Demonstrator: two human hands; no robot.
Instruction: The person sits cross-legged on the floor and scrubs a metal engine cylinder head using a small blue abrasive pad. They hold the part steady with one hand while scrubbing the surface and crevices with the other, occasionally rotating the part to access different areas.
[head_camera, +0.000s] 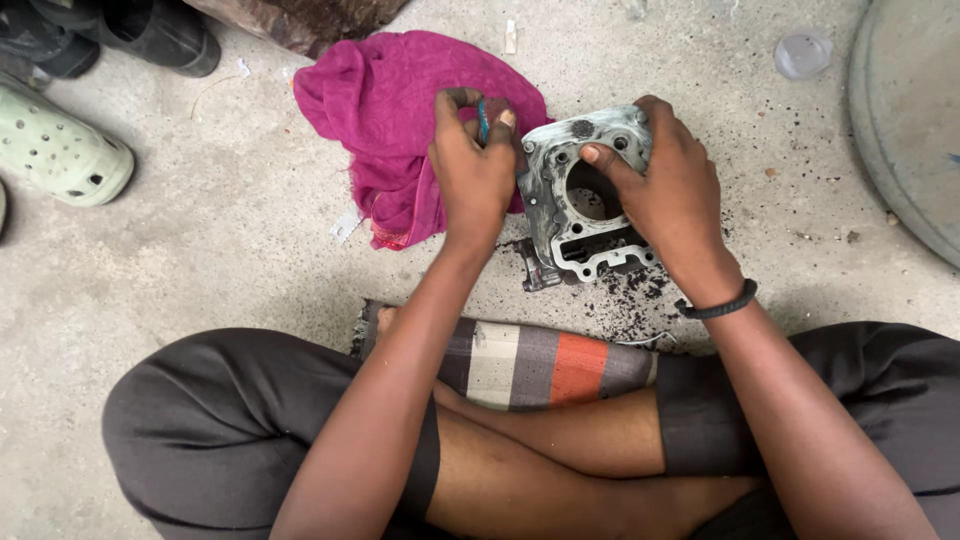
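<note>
Head view. The person sits cross-legged on the concrete floor (200, 260), with the work laid just ahead of the shins where both hands reach it without stretching.

The cylinder block (585, 205), a grey cast-metal part with a large round bore, lies flat on the floor, mating face up, so that face is open to the hands. The right hand (665, 190) is clamped over its top and right edge, one finger hooked at the bore rim; judged, this pins the block against sliding.

The left hand (475, 160) is closed in a pinch on a small blue tool (483, 120), thin and held upright at the block's left edge. Its kind cannot be made out.

A magenta rag (400, 110) lies crumpled behind the left hand, touching the block's left side, within easy reach.

Black debris (630, 295) is scattered on the floor at the block's near edge.

A pale green clog (60, 150) lies well apart at the left.
</note>
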